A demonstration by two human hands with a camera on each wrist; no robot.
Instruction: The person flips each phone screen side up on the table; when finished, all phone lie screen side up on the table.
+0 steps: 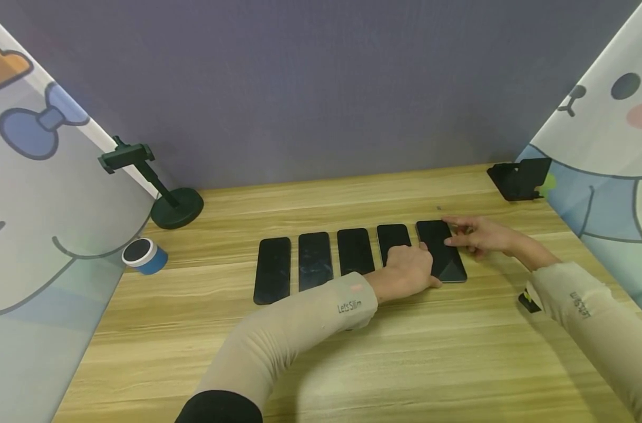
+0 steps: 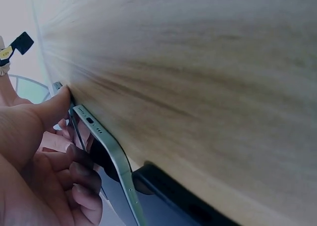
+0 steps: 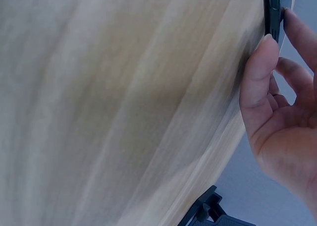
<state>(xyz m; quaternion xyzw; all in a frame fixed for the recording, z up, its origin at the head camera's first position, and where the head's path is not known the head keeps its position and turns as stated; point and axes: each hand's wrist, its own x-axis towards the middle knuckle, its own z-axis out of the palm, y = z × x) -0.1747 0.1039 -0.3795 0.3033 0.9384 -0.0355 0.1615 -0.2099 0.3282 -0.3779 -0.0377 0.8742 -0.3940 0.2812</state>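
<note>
Several dark smartphones lie side by side in a row on the wooden table, from the leftmost smartphone [image 1: 272,270] to the rightmost smartphone [image 1: 438,238]. Both hands are at the rightmost one. My left hand [image 1: 410,267] reaches across the neighbouring smartphone [image 1: 392,235] and holds the rightmost one by its lower left corner, thumb at the bottom edge. On its upper right side my right hand [image 1: 474,235] grips the edge with thumb and index finger. In the left wrist view, a pale-framed smartphone [image 2: 106,137] stands out close to the curled fingers.
A dark green phone stand [image 1: 167,200] stands at the back left, with a blue and white round tub [image 1: 145,256] in front. At the back right is a black folding stand [image 1: 519,179]. A grey panel [image 1: 321,88] and printed side panels border the table.
</note>
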